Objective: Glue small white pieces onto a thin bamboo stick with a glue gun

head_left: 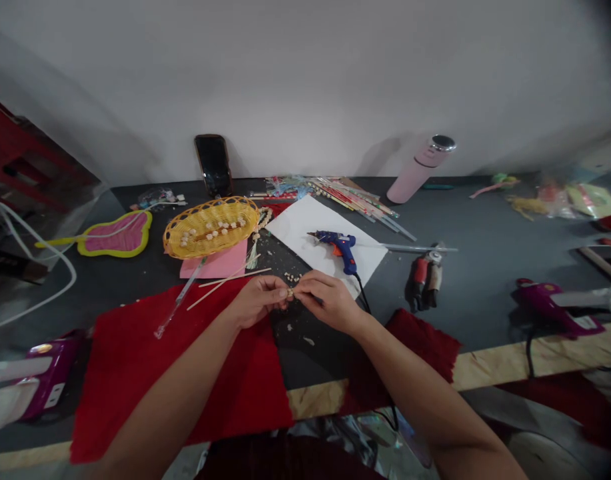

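Note:
My left hand (262,300) and my right hand (330,300) meet over the dark table, fingertips pinched together around a tiny pale beige piece (290,292), too small to make out its kind. Just beyond the fingertips lie several similar pale bits (291,277). A blue glue gun (335,245) rests on a white sheet (305,223) ahead of my right hand. Thin wooden sticks (220,288) lie near my left hand, beside a clear syringe-like tube (180,300). More pale pieces (220,230) sit in a yellow woven basket (175,250) at the left.
Red cloth (135,360) spreads under my left forearm, with a second red piece (425,340) by my right. Pliers (428,277) lie at the right. A pink bottle (420,170), a phone (214,163) and patterned glue sticks (355,200) line the wall. Purple devices (560,307) flank the table.

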{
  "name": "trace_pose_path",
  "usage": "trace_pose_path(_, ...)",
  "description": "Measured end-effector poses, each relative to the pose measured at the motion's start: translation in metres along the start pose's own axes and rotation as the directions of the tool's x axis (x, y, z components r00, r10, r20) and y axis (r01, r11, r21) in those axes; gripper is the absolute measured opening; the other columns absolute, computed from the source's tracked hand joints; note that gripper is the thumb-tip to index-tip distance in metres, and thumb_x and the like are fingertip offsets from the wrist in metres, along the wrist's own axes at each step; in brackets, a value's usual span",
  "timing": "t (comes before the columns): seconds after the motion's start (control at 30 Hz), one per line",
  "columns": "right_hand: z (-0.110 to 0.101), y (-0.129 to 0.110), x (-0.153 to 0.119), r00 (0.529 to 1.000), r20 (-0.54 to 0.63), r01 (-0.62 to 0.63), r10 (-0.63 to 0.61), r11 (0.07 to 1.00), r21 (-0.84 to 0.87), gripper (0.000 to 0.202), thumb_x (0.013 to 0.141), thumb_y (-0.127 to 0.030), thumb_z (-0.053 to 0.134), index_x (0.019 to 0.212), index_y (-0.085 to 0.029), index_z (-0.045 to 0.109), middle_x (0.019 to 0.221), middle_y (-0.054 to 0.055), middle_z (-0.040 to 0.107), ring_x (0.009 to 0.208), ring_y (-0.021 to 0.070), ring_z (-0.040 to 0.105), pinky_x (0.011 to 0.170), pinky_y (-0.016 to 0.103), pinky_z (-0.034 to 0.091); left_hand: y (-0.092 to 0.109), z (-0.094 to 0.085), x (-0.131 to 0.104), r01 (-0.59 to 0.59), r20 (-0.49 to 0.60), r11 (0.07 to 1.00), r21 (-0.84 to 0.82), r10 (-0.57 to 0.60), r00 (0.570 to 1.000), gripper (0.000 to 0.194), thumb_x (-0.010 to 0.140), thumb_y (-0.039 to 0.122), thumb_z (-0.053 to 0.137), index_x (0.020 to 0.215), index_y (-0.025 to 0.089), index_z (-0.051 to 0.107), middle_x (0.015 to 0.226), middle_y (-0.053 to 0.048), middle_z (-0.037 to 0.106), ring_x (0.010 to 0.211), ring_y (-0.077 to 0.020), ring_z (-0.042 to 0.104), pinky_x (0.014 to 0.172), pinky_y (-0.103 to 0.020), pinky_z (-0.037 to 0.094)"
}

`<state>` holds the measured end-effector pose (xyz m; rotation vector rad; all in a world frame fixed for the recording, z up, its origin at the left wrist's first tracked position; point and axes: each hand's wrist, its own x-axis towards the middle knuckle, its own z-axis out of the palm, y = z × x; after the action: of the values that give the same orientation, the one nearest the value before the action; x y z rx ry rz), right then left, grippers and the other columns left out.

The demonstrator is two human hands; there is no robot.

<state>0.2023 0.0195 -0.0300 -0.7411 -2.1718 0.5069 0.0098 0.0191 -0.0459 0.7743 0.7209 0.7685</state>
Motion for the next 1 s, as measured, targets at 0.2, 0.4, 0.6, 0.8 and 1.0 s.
trace_pose_path(0.2,-0.002,0.001,-0.002,0.998,-0.025,-0.052,0.054,0.997,0.061,0.015,0.085,-0.015,0.052,0.097,-0.020,0.060,0.090,0.007,0.061,0.086,0.0151,0.057,0.075,0.029,0.050,0.001,0.000,-0.001,0.010,0.003,1.000,-0.014,-0.010,1.000,0.019,0.068,0.026,0.072,0.072,0.009,0.063,0.068,-0.003,0.063,0.056,-0.0079,0.054,0.058,-0.022,0.040)
trace_pose_path(0.4,-0.003,-0.005,0.000,0.989,-0.011,-0.141,0.145,0.975,0.171,0.031,0.081,-0.023,0.060,0.112,-0.022,0.055,0.100,0.009,0.057,0.075,0.0134,0.057,0.063,0.026,0.052,-0.001,-0.002,0.000,0.014,-0.002,0.999,-0.044,-0.014,1.000,0.017,0.068,0.024,0.072,0.073,0.010,0.064,0.063,-0.001,0.060,0.055,-0.0076,0.054,0.059,-0.021,0.040)
trace_pose_path(0.6,0.006,-0.006,0.000,0.992,0.013,-0.123,0.122,0.983,0.136,0.025,0.082,-0.021,0.057,0.107,-0.021,0.057,0.096,0.009,0.059,0.090,0.0175,0.057,0.075,0.030,0.051,-0.004,-0.002,0.000,0.042,-0.013,0.998,-0.036,-0.043,0.999,0.020,0.067,0.026,0.073,0.075,0.009,0.066,0.062,-0.002,0.060,0.055,-0.0074,0.054,0.059,-0.021,0.041)
trace_pose_path(0.8,0.004,-0.004,0.000,0.993,0.006,-0.117,0.117,0.992,0.047,0.020,0.083,-0.018,0.055,0.102,-0.020,0.058,0.094,0.007,0.060,0.091,0.0164,0.057,0.079,0.030,0.050,-0.004,0.000,0.000,0.017,-0.016,0.999,-0.043,-0.018,1.000,0.019,0.068,0.027,0.072,0.075,0.010,0.066,0.062,-0.002,0.059,0.057,-0.0082,0.055,0.060,-0.021,0.041)
trace_pose_path(1.0,-0.003,-0.003,0.001,0.998,-0.009,-0.068,0.067,0.987,-0.143,0.018,0.082,-0.019,0.054,0.098,-0.020,0.060,0.094,0.007,0.062,0.089,0.0172,0.058,0.078,0.030,0.050,-0.005,0.001,0.002,0.010,-0.048,0.999,-0.046,-0.012,0.999,0.019,0.068,0.026,0.072,0.078,0.011,0.065,0.063,-0.001,0.060,0.057,-0.0079,0.054,0.061,-0.021,0.041)
